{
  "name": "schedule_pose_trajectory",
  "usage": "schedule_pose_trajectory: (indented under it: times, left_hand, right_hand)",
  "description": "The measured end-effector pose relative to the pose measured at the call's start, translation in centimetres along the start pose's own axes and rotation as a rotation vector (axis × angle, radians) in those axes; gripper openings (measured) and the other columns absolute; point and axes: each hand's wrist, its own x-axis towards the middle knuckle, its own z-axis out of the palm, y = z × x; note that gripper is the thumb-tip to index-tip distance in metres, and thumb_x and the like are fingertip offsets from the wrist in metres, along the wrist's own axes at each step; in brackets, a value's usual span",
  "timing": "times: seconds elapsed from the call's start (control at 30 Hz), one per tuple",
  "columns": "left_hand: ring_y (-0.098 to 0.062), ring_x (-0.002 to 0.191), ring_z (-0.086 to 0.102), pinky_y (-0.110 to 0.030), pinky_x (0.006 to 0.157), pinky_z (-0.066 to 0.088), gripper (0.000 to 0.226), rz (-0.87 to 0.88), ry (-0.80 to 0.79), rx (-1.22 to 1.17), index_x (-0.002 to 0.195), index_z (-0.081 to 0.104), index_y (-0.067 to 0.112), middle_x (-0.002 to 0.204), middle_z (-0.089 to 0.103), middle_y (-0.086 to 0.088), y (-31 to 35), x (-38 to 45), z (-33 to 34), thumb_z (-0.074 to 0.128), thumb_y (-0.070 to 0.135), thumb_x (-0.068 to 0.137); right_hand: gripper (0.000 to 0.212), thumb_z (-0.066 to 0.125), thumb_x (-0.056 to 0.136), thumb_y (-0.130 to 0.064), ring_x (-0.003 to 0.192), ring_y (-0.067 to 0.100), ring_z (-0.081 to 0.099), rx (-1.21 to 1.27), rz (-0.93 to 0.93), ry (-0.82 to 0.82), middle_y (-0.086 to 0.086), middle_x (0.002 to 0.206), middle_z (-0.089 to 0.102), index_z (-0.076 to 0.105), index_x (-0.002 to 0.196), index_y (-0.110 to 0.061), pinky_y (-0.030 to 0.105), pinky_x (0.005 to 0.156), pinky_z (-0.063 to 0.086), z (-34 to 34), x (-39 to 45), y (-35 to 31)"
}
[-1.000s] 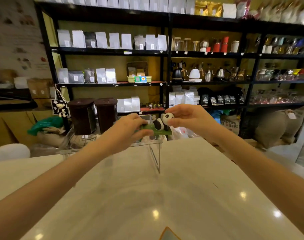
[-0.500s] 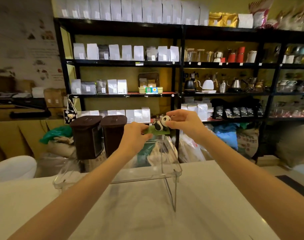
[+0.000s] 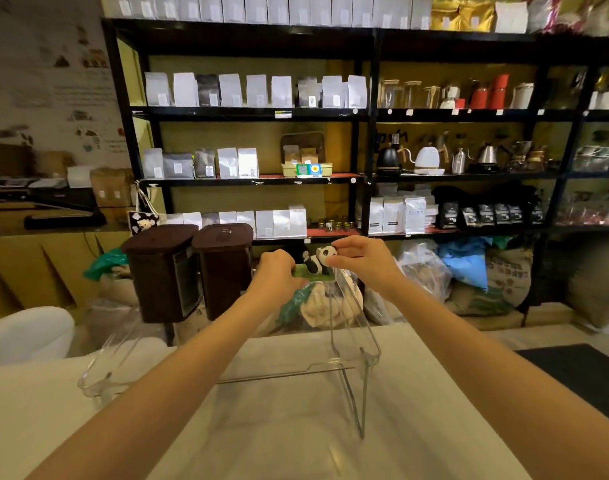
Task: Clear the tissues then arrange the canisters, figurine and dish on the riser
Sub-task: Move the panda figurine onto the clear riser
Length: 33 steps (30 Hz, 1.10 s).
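A small panda figurine [image 3: 317, 264] on a green base sits at the far right corner of the clear acrylic riser [image 3: 351, 320]. My left hand [image 3: 275, 275] pinches the green base from the left. My right hand [image 3: 362, 259] holds the panda's head from the right. Two dark brown lidded canisters [image 3: 164, 271] [image 3: 223, 268] stand side by side on the left part of the riser. No dish or tissues show in this view.
The riser stands on a pale counter [image 3: 261, 427] near its far edge. Behind it rise black shelves [image 3: 365, 174] with coffee bags, kettles and jars. Sacks and plastic bags [image 3: 469, 271] lie on the floor beyond. A dark mat [image 3: 580, 372] lies at right.
The camera has tilted up and come closer, so the riser and canisters look larger and lower in view. Both hands stay on the panda figurine at the riser's right corner.
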Motion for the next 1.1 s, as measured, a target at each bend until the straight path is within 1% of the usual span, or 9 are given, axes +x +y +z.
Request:
schedule_pose_trajectory:
  times: [0.1, 0.2, 0.27, 0.43, 0.53, 0.67, 0.9, 1.03, 1.1]
  left_hand:
    - [-0.023, 0.072, 0.05, -0.03, 0.067, 0.041, 0.026, -0.015, -0.018, 0.033, 0.093, 0.066, -0.005, 0.069, 0.052, -0.006, -0.1, -0.2, 0.5, 0.063, 0.02, 0.084]
    - [-0.022, 0.072, 0.047, -0.028, 0.066, 0.037, 0.024, -0.006, -0.013, 0.057, 0.094, 0.065, -0.006, 0.062, 0.044, -0.002, 0.0, -0.4, 0.7, 0.061, 0.017, 0.085]
    - [-0.021, 0.072, 0.047, -0.027, 0.066, 0.037, 0.023, -0.001, -0.001, 0.058, 0.095, 0.064, -0.006, 0.068, 0.049, -0.006, 0.0, -0.5, 0.9, 0.06, 0.015, 0.086]
    - [-0.02, 0.074, 0.046, -0.022, 0.058, 0.034, 0.026, 0.027, 0.004, 0.066, 0.099, 0.061, -0.007, 0.081, 0.05, -0.01, 0.1, -0.9, 1.5, 0.059, 0.015, 0.086]
    - [-0.022, 0.077, 0.05, -0.024, 0.067, 0.038, 0.028, 0.035, -0.021, 0.053, 0.104, 0.061, -0.005, 0.089, 0.057, -0.016, 0.2, -1.1, 1.8, 0.057, 0.016, 0.088]
    - [-0.029, 0.095, 0.06, -0.026, 0.072, 0.039, 0.031, 0.05, -0.035, 0.048, 0.109, 0.06, -0.003, 0.106, 0.064, -0.019, 0.2, -1.3, 2.2, 0.054, 0.019, 0.089]
    - [-0.019, 0.076, 0.049, -0.026, 0.07, 0.039, 0.031, 0.039, -0.046, 0.093, 0.106, 0.06, -0.003, 0.102, 0.064, -0.018, 0.1, -1.3, 2.3, 0.049, 0.023, 0.092]
    - [-0.02, 0.076, 0.051, -0.028, 0.069, 0.041, 0.032, 0.024, -0.071, 0.121, 0.104, 0.06, 0.0, 0.087, 0.058, -0.013, 0.1, -1.3, 2.4, 0.047, 0.026, 0.093]
    - [-0.025, 0.086, 0.056, -0.032, 0.076, 0.046, 0.036, 0.023, -0.086, 0.168, 0.104, 0.06, 0.001, 0.09, 0.059, -0.013, 0.1, -1.5, 2.3, 0.042, 0.03, 0.094]
  right_hand:
    - [0.045, 0.074, 0.073, -0.021, 0.101, 0.019, 0.063, -0.023, 0.001, 0.008, 0.011, 0.114, 0.068, 0.062, 0.114, -0.008, 0.032, 0.092, 0.049, 0.2, -0.2, 0.4]
    - [0.043, 0.073, 0.074, -0.021, 0.098, 0.016, 0.062, -0.029, 0.016, 0.009, 0.01, 0.115, 0.068, 0.062, 0.114, -0.009, 0.03, 0.087, 0.049, 0.5, -0.4, 1.2]
    - [0.043, 0.072, 0.075, -0.021, 0.099, 0.016, 0.063, -0.024, 0.022, 0.008, 0.009, 0.115, 0.068, 0.061, 0.115, -0.01, 0.028, 0.088, 0.049, 0.6, -0.5, 1.6]
    - [0.043, 0.072, 0.075, -0.023, 0.103, 0.02, 0.064, -0.005, 0.028, 0.016, 0.01, 0.114, 0.069, 0.062, 0.114, -0.01, 0.038, 0.096, 0.05, 0.6, -0.7, 2.0]
    - [0.043, 0.071, 0.076, -0.024, 0.105, 0.02, 0.063, -0.027, 0.021, 0.03, 0.009, 0.116, 0.068, 0.061, 0.116, -0.01, 0.034, 0.093, 0.049, 0.6, -0.7, 2.1]
    - [0.044, 0.068, 0.079, -0.025, 0.108, 0.019, 0.062, -0.03, 0.032, 0.04, 0.008, 0.119, 0.066, 0.059, 0.119, -0.011, 0.03, 0.091, 0.046, 0.7, -0.7, 2.3]
    - [0.045, 0.063, 0.083, -0.026, 0.116, 0.022, 0.057, -0.074, 0.04, 0.035, 0.009, 0.126, 0.062, 0.055, 0.125, -0.012, 0.033, 0.096, 0.044, 1.2, -0.7, 2.0]
    - [0.048, 0.058, 0.087, -0.027, 0.12, 0.023, 0.053, -0.124, 0.041, 0.004, 0.01, 0.131, 0.058, 0.048, 0.131, -0.011, 0.03, 0.095, 0.04, 1.2, -1.3, 1.5]
    - [0.05, 0.054, 0.089, -0.027, 0.123, 0.023, 0.05, -0.169, 0.048, -0.04, 0.011, 0.135, 0.054, 0.042, 0.135, -0.011, 0.029, 0.095, 0.038, 0.9, -1.8, 1.1]
